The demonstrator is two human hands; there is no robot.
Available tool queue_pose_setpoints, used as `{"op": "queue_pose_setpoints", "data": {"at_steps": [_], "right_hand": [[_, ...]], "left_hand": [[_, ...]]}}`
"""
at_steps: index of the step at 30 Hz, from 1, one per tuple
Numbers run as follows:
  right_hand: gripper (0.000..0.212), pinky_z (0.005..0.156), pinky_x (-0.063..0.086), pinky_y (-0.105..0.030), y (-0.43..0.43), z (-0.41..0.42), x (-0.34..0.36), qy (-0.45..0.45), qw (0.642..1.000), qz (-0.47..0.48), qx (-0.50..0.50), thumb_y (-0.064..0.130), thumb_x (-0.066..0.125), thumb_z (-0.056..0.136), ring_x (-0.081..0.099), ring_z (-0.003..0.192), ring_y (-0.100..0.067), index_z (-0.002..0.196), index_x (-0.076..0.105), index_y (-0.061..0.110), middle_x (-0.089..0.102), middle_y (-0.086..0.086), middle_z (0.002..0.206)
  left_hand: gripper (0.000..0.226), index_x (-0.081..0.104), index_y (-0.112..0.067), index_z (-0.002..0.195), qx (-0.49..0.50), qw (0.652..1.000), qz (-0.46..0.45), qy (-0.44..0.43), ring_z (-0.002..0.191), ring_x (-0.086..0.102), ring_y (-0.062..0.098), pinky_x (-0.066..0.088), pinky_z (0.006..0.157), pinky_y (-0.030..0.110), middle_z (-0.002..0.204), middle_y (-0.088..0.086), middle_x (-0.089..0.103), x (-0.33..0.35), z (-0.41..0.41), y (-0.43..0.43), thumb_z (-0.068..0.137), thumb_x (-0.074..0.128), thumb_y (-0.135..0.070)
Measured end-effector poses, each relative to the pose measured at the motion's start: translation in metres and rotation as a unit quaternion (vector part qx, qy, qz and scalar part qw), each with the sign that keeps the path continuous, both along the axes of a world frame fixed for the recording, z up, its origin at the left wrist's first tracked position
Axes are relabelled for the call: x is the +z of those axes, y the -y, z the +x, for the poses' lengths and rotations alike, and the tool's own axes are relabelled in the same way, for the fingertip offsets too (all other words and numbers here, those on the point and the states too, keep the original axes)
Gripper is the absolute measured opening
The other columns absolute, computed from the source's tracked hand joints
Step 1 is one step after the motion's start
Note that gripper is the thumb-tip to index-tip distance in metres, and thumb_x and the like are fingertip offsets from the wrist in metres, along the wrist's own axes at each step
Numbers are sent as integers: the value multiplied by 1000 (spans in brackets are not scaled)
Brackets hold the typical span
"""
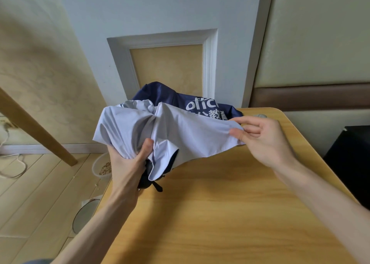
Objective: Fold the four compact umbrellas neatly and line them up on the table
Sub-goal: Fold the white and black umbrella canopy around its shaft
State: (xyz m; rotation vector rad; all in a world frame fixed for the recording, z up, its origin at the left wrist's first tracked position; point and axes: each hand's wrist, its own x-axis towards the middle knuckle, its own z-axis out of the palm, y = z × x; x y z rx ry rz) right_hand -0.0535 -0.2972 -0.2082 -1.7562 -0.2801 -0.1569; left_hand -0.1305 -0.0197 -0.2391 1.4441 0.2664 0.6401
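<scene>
Pale wood-grain table [230,213] fills the lower right, set against a pale moulded wall panel [164,43] and cream walls; plank floor [40,193] at left holds a plastic bowl [102,167]; over the table's far left corner, left hand [128,163] grips the bunched navy-and-grey umbrella [160,127]; right hand [262,137] pinches its canopy edge.

**What things are made of**

The umbrella [180,131] is thin, smooth cloth, pale grey on one side and dark blue with white print on the other, all crumpled. The worktop [230,203] is smooth yellow wood with a soft shine. The floor [40,183] looks like pale wooden boards.
</scene>
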Motion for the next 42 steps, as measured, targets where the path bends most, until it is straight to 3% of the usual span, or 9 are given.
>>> {"op": "queue_pose_setpoints", "data": {"at_steps": [8,13,19,21,25,30,36,40,42], "right_hand": [[28,81,56,-17,9,0,6,-91,990,-14,104,18,82,89,77,99,-14,114,75,27,82,0,101],[19,90,55,-29,14,6,4,-69,992,-83,69,41,81,82,76,92,-9,91,81,24,82,1,91],[5,71,58,-18,18,12,0,-106,994,-5,23,16,79,90,76,85,-11,92,81,20,82,-1,86],[12,70,57,-16,16,12,-3,-85,996,5,8,10,76,93,76,82,-10,92,79,21,82,0,86],[13,83,55,-24,10,8,-1,-96,994,48,32,19,75,96,73,94,-12,108,77,22,81,-1,98],[47,115,46,-43,9,7,-6,-200,978,22,49,52,85,68,70,117,-15,105,83,23,81,7,110],[9,109,51,-34,6,7,-7,-118,993,16,-24,31,78,92,75,103,-15,96,79,23,82,-1,96],[33,103,44,-28,6,4,-5,-177,983,24,44,51,86,72,68,111,-6,90,83,22,81,12,98],[39,103,50,-31,8,5,-9,-181,982,-14,52,49,88,70,73,108,-21,93,84,18,82,2,98]], "left_hand": [[125,32,-30,158,17,999,30,18,105,67,-7,53,76,10,132,-13,62,0,0,-4,46,81,-53],[120,33,-31,157,25,996,77,24,121,63,3,53,91,20,139,-10,60,-1,0,-6,50,83,-48],[116,35,-32,153,33,996,78,35,119,60,-7,51,89,10,138,-12,58,1,-1,-4,48,83,-48],[121,32,-33,157,37,996,75,32,128,59,2,51,100,21,145,-9,56,0,0,-5,50,86,-50],[125,28,-32,161,33,996,72,27,132,59,12,50,107,35,149,-6,55,-3,0,-8,51,85,-49],[120,32,-31,157,24,996,83,22,120,61,-3,52,89,12,137,-13,59,-2,-1,-8,49,80,-48],[109,26,-38,160,32,994,105,0,135,54,15,46,113,43,153,-8,49,-10,3,-13,67,81,-25],[102,30,-39,157,34,995,98,-5,129,59,16,51,109,44,147,-7,55,-15,6,-15,69,77,-19],[104,30,-34,159,26,995,91,-1,125,62,12,54,102,35,145,-5,57,-14,6,-17,67,77,-20]]}}
